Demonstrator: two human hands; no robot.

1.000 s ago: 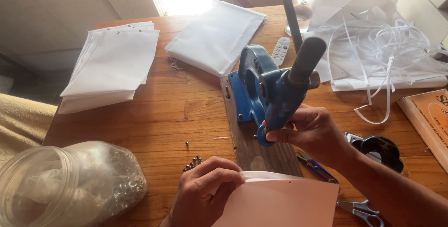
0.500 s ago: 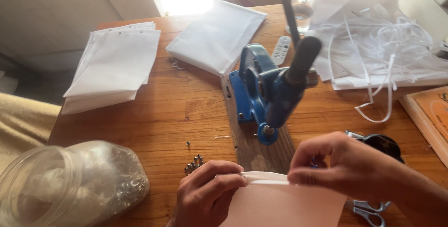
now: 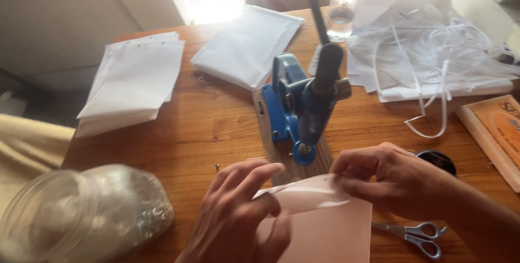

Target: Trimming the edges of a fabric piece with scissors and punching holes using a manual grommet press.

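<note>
White paper sheet now pinched by both hands: right hand has left the blue lever press; left hand folds its top edge on the worktop.

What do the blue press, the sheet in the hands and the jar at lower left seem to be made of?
Blue press: likely cast metal, glossy blue paint, bare fittings, on a wooden board.
Sheet: thin white fabric or paper, matte; it folds softly between the left hand and right hand.
Jar: clear glass or plastic, contents showing through.
</note>
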